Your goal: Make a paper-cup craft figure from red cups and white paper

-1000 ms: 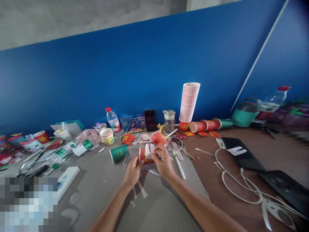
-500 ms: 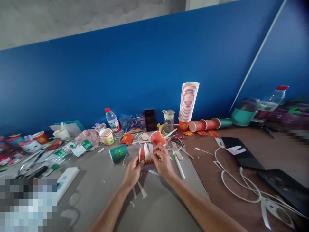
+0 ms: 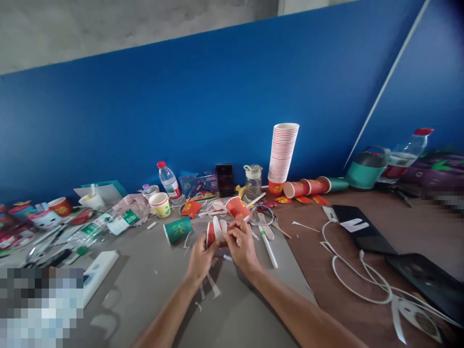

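My left hand (image 3: 200, 257) is wrapped round a red paper cup (image 3: 210, 235) lying on its side above the table. Over the cup's side stands a white paper cutout (image 3: 219, 231) with two long rounded prongs. My right hand (image 3: 242, 245) pinches the cutout near its base, fingertips close to the cup wall. Whether the cutout is stuck to the cup cannot be made out. Just behind my right fingers lies another red paper cup (image 3: 238, 208), tipped over. A green paper cup (image 3: 178, 231) lies on its side to the left.
Paper strips (image 3: 213, 286) litter the grey table mat (image 3: 239, 314). A white pen (image 3: 268, 249) lies right of my hands. Behind stand a tall cup stack (image 3: 283, 152), a glass jar (image 3: 253, 183) and a water bottle (image 3: 169, 183). Phones (image 3: 362, 227) and a white cable (image 3: 335, 270) lie right.
The cup in my hands has shifted slightly left. The white cutout has tilted and sits lower against it, and my right hand has moved a little with it.
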The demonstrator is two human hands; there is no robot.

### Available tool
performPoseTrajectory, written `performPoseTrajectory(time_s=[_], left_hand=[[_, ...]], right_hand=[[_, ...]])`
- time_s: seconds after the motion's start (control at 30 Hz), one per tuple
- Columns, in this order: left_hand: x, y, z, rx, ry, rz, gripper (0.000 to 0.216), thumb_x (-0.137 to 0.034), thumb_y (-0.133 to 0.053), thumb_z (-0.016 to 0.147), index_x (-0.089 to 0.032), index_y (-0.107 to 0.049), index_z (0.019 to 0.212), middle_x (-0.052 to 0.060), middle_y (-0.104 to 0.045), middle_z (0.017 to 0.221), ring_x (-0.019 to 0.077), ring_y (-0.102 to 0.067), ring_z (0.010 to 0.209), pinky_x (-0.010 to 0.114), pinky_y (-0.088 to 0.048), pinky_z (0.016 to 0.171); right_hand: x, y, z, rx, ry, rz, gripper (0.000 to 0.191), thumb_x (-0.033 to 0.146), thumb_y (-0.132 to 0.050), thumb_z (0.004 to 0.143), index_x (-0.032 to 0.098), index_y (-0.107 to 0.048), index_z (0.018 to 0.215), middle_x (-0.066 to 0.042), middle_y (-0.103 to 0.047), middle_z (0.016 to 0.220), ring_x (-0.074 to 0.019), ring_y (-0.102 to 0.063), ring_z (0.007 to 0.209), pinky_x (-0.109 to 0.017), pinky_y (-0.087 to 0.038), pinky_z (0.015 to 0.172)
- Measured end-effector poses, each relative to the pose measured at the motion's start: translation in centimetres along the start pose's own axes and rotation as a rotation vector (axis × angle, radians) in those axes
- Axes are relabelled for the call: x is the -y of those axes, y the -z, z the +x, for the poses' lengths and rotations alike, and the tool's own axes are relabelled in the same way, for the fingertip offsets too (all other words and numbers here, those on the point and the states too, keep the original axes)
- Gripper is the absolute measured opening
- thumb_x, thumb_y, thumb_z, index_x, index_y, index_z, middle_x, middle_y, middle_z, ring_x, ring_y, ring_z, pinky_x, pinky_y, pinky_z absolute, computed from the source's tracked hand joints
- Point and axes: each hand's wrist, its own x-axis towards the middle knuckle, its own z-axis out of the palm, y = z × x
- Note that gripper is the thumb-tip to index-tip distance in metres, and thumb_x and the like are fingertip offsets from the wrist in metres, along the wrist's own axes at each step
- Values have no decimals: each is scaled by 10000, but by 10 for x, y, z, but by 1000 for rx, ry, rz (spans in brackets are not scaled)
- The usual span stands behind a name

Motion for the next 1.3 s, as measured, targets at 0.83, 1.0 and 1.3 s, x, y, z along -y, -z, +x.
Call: performPoseTrajectory(time_s=[0.83,1.0,1.3], left_hand=[[-6,3,4,-210,-16,-79,379,-419,-673,682,-140,-639,937,48,-701,884,213,-626,821,325,-494,777],[-3,8,9,-224,17,-355,468,-424,-703,662,-135,-610,1017,76,-696,981,213,-637,875,338,-490,811],[-2,10,10,-218,39,-341,403,-362,-732,621,-135,-643,941,54,-707,852,198,-640,787,310,-485,745]], right_hand=[[2,9,4,-40,-46,3,282,267,-517,846,185,-554,1113,-102,-573,1036,-227,-531,960,-383,-446,842],[-10,26,20,-194,-131,-10,218,322,-469,869,185,-555,1015,-62,-559,893,-197,-524,815,-356,-445,769],[-14,38,54,-182,-115,-66,285,294,-484,833,174,-569,1078,-69,-575,928,-195,-545,824,-343,-455,756]])
